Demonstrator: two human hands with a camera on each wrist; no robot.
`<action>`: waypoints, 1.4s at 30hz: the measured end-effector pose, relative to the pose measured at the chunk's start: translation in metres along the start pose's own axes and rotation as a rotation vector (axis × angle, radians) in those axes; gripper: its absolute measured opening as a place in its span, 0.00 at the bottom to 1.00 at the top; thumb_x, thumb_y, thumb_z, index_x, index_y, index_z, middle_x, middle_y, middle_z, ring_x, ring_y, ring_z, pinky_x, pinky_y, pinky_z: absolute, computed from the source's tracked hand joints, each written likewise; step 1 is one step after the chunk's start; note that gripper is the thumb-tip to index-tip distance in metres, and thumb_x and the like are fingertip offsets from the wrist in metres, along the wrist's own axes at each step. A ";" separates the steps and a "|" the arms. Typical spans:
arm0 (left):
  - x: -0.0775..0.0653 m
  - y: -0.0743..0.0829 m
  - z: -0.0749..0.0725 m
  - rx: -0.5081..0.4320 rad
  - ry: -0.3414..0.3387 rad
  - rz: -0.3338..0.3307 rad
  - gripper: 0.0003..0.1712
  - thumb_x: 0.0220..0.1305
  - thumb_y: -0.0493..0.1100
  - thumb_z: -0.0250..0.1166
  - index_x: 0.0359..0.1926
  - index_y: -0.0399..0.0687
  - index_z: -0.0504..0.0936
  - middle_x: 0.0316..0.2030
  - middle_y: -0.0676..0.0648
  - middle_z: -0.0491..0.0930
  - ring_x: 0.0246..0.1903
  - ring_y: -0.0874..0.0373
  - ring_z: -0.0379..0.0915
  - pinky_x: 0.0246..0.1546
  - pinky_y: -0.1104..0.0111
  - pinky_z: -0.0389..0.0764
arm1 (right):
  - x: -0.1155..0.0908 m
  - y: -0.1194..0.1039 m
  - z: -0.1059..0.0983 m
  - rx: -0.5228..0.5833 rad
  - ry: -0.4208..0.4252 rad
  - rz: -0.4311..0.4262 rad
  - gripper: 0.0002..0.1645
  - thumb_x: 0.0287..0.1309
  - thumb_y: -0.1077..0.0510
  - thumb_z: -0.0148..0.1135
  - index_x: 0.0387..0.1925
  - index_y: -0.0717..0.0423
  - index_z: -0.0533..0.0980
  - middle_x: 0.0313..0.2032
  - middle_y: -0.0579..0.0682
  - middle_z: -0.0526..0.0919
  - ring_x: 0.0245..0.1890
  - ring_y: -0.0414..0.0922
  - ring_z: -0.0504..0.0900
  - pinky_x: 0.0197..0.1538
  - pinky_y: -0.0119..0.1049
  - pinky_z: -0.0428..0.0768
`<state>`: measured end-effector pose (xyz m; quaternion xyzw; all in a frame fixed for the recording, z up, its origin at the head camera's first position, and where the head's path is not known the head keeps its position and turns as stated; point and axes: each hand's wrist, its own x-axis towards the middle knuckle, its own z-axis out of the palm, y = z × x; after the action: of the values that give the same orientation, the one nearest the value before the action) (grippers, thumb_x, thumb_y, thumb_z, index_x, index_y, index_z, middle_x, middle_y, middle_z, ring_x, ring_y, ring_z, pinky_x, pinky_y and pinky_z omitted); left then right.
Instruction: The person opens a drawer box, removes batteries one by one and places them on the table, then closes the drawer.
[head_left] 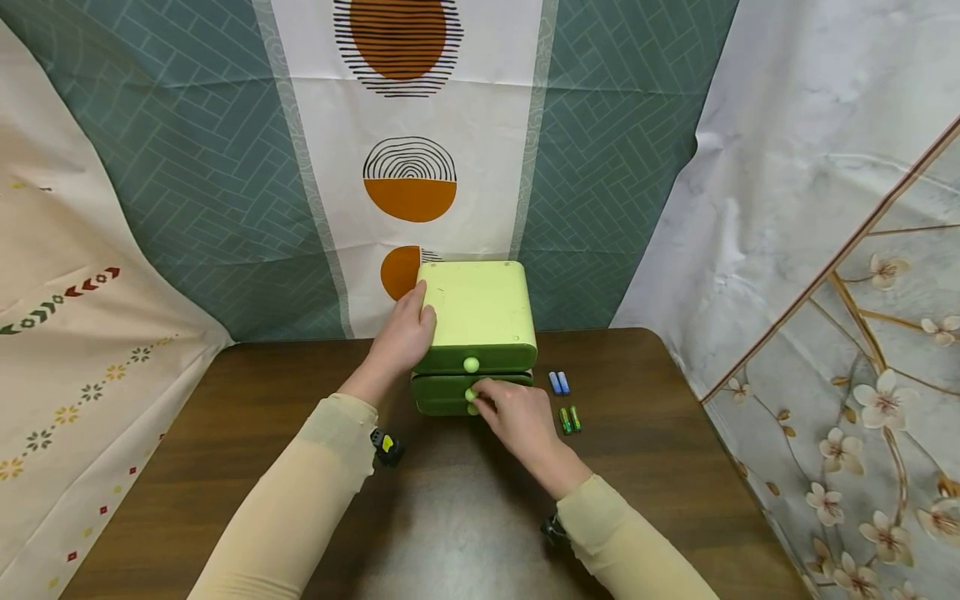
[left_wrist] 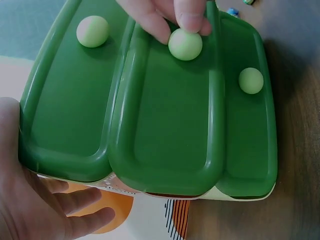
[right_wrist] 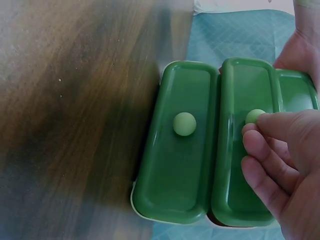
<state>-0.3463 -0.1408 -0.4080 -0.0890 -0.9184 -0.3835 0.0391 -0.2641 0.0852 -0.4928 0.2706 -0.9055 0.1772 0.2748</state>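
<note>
A small chest of drawers point(head_left: 480, 304) with a pale green top and dark green drawer fronts stands at the back of the table. My left hand point(head_left: 405, 329) rests against its left side, thumb by the top edge and fingers extended in the left wrist view. With thumb and fingertips, my right hand point(head_left: 525, 417) pinches the round knob point(left_wrist: 185, 46) of the middle drawer point(left_wrist: 172, 115). That drawer juts out a little past the top drawer point(left_wrist: 75, 100) and the bottom drawer point(right_wrist: 172, 175). What lies inside is hidden.
Right of the chest lie two blue batteries point(head_left: 558, 382) and, closer to me, two green batteries point(head_left: 570, 419). Patterned cloth point(head_left: 615, 167) hangs behind the brown wooden table point(head_left: 300, 450), with more fabric at both sides.
</note>
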 end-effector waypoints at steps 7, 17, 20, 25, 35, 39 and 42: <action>0.000 0.001 0.001 -0.004 0.009 0.002 0.40 0.87 0.55 0.34 0.92 0.49 0.44 0.88 0.37 0.47 0.86 0.41 0.43 0.83 0.43 0.50 | 0.003 0.003 0.003 -0.001 0.000 0.016 0.07 0.67 0.51 0.80 0.46 0.41 0.91 0.39 0.38 0.94 0.27 0.38 0.88 0.24 0.36 0.77; -0.001 0.000 0.002 -0.002 0.005 -0.006 0.40 0.87 0.56 0.34 0.92 0.49 0.44 0.88 0.37 0.47 0.86 0.41 0.43 0.83 0.43 0.51 | 0.002 0.004 0.006 0.007 0.002 0.026 0.08 0.67 0.51 0.81 0.46 0.41 0.91 0.39 0.38 0.94 0.28 0.38 0.88 0.24 0.37 0.79; -0.002 0.000 0.002 -0.003 0.006 -0.007 0.40 0.87 0.55 0.34 0.92 0.49 0.44 0.88 0.37 0.47 0.86 0.41 0.43 0.83 0.43 0.50 | 0.001 0.003 0.006 0.012 0.002 0.031 0.08 0.67 0.51 0.81 0.46 0.41 0.91 0.39 0.38 0.94 0.28 0.39 0.88 0.24 0.38 0.79; -0.003 0.000 0.002 -0.008 0.007 -0.010 0.40 0.87 0.56 0.35 0.92 0.50 0.44 0.88 0.38 0.47 0.86 0.42 0.43 0.83 0.44 0.50 | -0.002 0.000 0.005 0.017 -0.002 0.041 0.09 0.67 0.52 0.81 0.47 0.42 0.91 0.40 0.39 0.94 0.29 0.39 0.89 0.24 0.38 0.78; 0.000 -0.002 0.000 -0.007 0.008 0.002 0.40 0.87 0.56 0.34 0.92 0.50 0.44 0.88 0.39 0.46 0.86 0.42 0.43 0.84 0.44 0.50 | -0.009 -0.004 0.002 0.028 0.036 0.027 0.08 0.63 0.54 0.84 0.42 0.44 0.91 0.38 0.40 0.93 0.29 0.39 0.89 0.24 0.36 0.78; 0.000 -0.003 0.000 -0.005 0.005 -0.001 0.40 0.87 0.56 0.34 0.92 0.50 0.43 0.88 0.39 0.46 0.86 0.42 0.43 0.84 0.44 0.50 | -0.013 -0.003 0.004 0.026 0.036 0.034 0.08 0.63 0.53 0.83 0.42 0.45 0.91 0.38 0.40 0.93 0.30 0.39 0.90 0.24 0.36 0.78; 0.000 -0.002 0.000 -0.007 0.001 -0.004 0.40 0.87 0.56 0.35 0.92 0.50 0.43 0.88 0.39 0.45 0.86 0.42 0.43 0.84 0.44 0.50 | -0.017 -0.001 0.006 0.022 0.029 0.042 0.08 0.63 0.53 0.83 0.43 0.45 0.92 0.38 0.40 0.93 0.29 0.39 0.89 0.24 0.36 0.78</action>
<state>-0.3471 -0.1421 -0.4098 -0.0874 -0.9171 -0.3870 0.0384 -0.2539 0.0879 -0.5070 0.2522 -0.9048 0.1969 0.2811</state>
